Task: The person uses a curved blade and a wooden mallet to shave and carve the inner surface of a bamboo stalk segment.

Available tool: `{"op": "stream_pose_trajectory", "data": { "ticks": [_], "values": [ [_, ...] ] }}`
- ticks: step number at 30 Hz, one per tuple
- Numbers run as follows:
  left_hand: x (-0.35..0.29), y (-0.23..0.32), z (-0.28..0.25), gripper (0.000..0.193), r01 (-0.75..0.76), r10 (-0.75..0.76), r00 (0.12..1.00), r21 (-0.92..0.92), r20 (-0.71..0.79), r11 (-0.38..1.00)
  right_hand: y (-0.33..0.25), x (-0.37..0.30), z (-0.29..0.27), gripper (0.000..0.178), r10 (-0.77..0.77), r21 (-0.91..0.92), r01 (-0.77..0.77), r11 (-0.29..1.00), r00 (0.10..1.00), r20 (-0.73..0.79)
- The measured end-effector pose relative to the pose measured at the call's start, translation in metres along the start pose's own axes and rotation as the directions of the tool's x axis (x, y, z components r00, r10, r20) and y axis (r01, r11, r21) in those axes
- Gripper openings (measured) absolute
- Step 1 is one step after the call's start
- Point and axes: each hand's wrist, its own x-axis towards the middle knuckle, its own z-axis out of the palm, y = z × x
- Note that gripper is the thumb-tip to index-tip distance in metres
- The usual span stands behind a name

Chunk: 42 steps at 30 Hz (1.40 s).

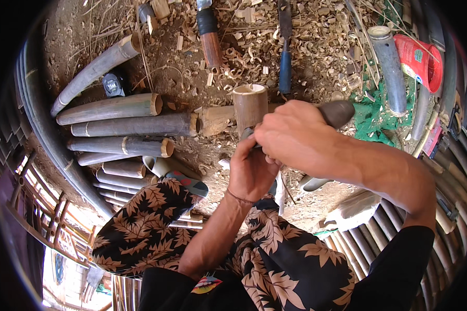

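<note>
In the head view, the right hand [297,128] is clenched at the centre, with a dark rounded piece [339,113] jutting out to its right like the butt of a handle; the rest of that piece is covered by the fist. The left hand [251,171] is bent up beneath it, its thumb against a small grey edge, and the two meet; what its fingers hold, if anything, I cannot tell.

Just beyond them stands an upright bamboo section [246,110], its foot hidden behind the hands. It is open at the top, with a pale hollow inside; how deep the hollow goes cannot be made out. A wooden block [216,119] passes out of sight behind it.

To the far right a red plastic container [417,57] lies tipped, its mouth turned near and right; its contents are hard to make out. The grey bamboo tube [389,72] beside it shows a pale upper end, and green netting [369,122] lies nearby.

On the far side, among shavings [321,57], a blue-handled tool [285,72] and a wood-handled tool [210,44] are cut off by the frame. Bamboo lengths [132,125] lie on the left, near a tape measure [112,85].
</note>
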Motion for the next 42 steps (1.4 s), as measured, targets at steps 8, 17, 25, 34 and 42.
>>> {"op": "stream_pose_trajectory", "data": {
  "ticks": [8,17,25,34,42],
  "values": [
    [0.001,-0.045,-0.02,0.03,0.132,-0.128,0.989,-0.054,0.08,0.99,0.016,-0.032,0.039,0.025,0.05,-0.066,-0.035,0.997,0.97,0.238],
    [-0.012,-0.012,-0.027,0.033,0.299,0.01,0.913,0.687,-0.408,0.662,-0.029,-0.05,0.138,0.033,0.437,0.392,-0.377,0.839,0.897,-0.072],
    [-0.007,0.03,-0.025,0.03,0.345,0.145,0.934,0.931,-0.327,-0.118,-0.09,-0.011,0.176,0.024,0.726,0.9,-0.214,0.381,0.672,-0.148],
    [-0.012,0.008,-0.03,0.05,0.199,0.17,0.959,0.966,-0.227,0.165,-0.05,-0.053,0.132,0.035,0.45,0.771,-0.148,0.619,0.871,-0.195],
    [0.003,-0.041,-0.057,0.047,0.188,-0.186,0.982,0.283,-0.032,0.94,-0.02,-0.056,0.061,0.029,0.237,0.035,-0.242,0.97,0.965,0.111]
  ]
}}
